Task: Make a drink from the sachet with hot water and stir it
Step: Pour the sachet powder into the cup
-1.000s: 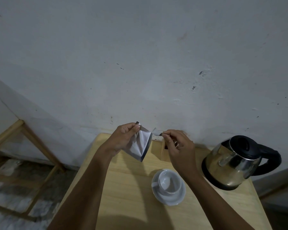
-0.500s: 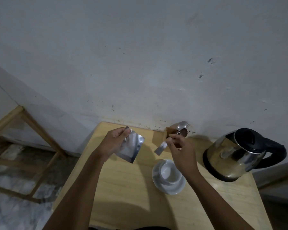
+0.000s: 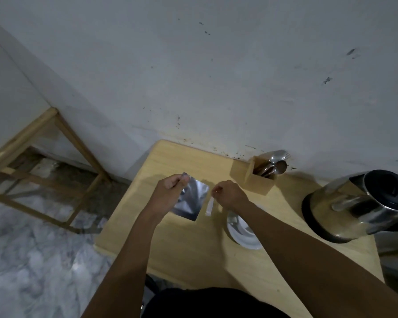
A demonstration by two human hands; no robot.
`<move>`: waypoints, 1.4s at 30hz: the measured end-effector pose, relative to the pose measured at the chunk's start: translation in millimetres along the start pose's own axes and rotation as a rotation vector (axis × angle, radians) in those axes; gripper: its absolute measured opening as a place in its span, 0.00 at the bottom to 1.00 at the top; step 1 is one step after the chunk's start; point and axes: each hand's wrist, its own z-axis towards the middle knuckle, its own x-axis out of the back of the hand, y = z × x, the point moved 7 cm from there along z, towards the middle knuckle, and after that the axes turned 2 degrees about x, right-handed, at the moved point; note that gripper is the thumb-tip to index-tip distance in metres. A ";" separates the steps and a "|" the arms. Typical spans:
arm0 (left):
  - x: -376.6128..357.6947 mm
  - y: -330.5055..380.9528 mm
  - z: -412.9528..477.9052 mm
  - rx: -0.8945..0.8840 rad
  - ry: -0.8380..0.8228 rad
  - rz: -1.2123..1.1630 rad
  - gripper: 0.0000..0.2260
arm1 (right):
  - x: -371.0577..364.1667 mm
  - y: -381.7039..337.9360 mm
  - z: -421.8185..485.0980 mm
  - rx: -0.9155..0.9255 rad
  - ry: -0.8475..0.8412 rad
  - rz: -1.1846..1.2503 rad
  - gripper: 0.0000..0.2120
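Note:
My left hand [image 3: 169, 189] pinches the top corner of a silver foil sachet [image 3: 191, 200], which hangs over the wooden table [image 3: 193, 251]. My right hand [image 3: 230, 193] pinches a thin white strip [image 3: 209, 206] torn from the sachet; it dangles just right of the sachet. A white cup on a saucer [image 3: 240, 235] stands below my right wrist, partly hidden by my forearm. At the right stands a steel kettle [image 3: 354, 205] with a black lid and handle.
A wooden holder [image 3: 259, 176] with spoons [image 3: 277, 162] sits against the wall at the back of the table. A wooden frame [image 3: 44, 171] stands on the marble floor to the left. The table's left edge lies close to the sachet.
The strip has come off the sachet and hangs from my right hand. Both hands have dropped lower toward the table, and the view has tilted down.

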 end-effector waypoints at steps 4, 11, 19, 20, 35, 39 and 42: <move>-1.1 -1.4 -0.6 0.011 -0.006 0.019 0.11 | 4.0 3.3 -0.6 0.008 0.017 -0.149 0.08; -12.7 -1.1 3.4 0.021 -0.019 -0.022 0.12 | 38.2 -14.0 -56.8 0.035 0.134 0.719 0.11; -60.3 11.9 1.2 -0.010 -0.165 -0.111 0.09 | 41.4 8.2 -94.1 0.147 0.183 0.648 0.13; -65.2 15.1 0.5 -0.013 -0.185 -0.094 0.08 | 47.0 15.1 -96.9 0.150 0.217 0.622 0.10; -150.7 25.7 -19.3 -0.003 -0.364 0.018 0.06 | 54.6 111.3 -172.1 -0.065 0.405 1.113 0.08; -147.1 6.2 -17.6 -0.051 -0.248 0.184 0.09 | 56.3 127.3 -182.8 -0.094 0.463 1.106 0.04; -143.8 -27.7 -14.7 -0.018 -0.238 0.361 0.16 | 57.9 139.0 -190.5 -0.089 0.473 1.051 0.04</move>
